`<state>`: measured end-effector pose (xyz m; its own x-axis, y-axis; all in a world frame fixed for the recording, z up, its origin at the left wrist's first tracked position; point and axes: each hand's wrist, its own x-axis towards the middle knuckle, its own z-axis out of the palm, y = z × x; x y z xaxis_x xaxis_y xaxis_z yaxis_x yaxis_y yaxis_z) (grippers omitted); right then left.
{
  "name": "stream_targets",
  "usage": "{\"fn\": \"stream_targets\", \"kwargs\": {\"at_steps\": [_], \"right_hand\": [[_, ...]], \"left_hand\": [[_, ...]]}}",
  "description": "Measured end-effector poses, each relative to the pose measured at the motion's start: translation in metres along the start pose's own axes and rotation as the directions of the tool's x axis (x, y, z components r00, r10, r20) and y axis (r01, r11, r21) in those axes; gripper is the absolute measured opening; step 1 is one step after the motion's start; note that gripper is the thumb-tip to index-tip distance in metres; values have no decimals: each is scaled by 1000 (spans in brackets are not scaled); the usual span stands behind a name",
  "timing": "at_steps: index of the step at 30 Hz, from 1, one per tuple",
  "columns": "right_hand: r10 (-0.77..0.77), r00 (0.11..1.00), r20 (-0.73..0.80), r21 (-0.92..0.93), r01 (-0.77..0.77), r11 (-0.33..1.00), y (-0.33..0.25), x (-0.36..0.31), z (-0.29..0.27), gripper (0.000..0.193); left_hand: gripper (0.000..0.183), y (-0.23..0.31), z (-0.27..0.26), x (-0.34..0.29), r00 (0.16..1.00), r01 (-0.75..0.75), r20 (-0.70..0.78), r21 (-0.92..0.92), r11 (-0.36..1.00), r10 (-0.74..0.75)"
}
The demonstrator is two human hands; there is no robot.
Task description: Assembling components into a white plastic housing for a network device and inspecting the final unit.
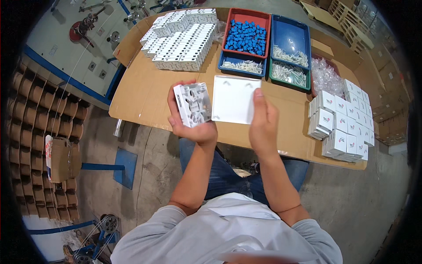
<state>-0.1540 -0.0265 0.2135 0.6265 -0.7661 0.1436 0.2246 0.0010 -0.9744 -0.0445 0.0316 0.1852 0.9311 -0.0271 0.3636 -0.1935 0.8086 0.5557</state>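
Note:
My left hand (200,132) is closed around a white plastic housing (193,104), its open side showing moulded parts inside. My right hand (264,125) grips the right edge of a flat, square white cover (234,99), thumb on its face. Small raised marks show near the cover's corners. Both pieces are held up over the near part of the cardboard-covered table (145,105). They are side by side, the cover's left edge very close to the housing; whether they touch I cannot tell.
Rows of white housings (180,48) are stacked at far left. Behind my hands stand a red tray (267,13) of blue parts and blue (290,33) and green trays (303,86) with small white pieces. Clear bags (327,77) and stacked white boxes (340,119) are at right.

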Motion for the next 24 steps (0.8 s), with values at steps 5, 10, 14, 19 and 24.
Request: {"fn": "stream_targets", "kwargs": {"at_steps": [5,10,14,19,24], "right_hand": [[-89,994,-58,-155,79,985,17,26,-37,34],[100,979,-178,-205,-136,969,130,38,-114,26],[53,950,-309,-453,-196,869,197,19,-151,25],[-42,935,-352,-635,-205,744,200,21,-159,29],[-196,930,-311,-739,-107,665,227,21,-177,33]], "left_hand": [[58,-28,-17,4,972,229,72,-98,969,-222],[39,-90,-72,-19,870,489,-75,254,834,-487],[38,-132,-116,-52,759,634,-62,296,715,-648],[54,-168,-153,-62,748,462,156,575,675,-645],[92,-160,-155,-65,808,-291,428,887,359,-404]]}}
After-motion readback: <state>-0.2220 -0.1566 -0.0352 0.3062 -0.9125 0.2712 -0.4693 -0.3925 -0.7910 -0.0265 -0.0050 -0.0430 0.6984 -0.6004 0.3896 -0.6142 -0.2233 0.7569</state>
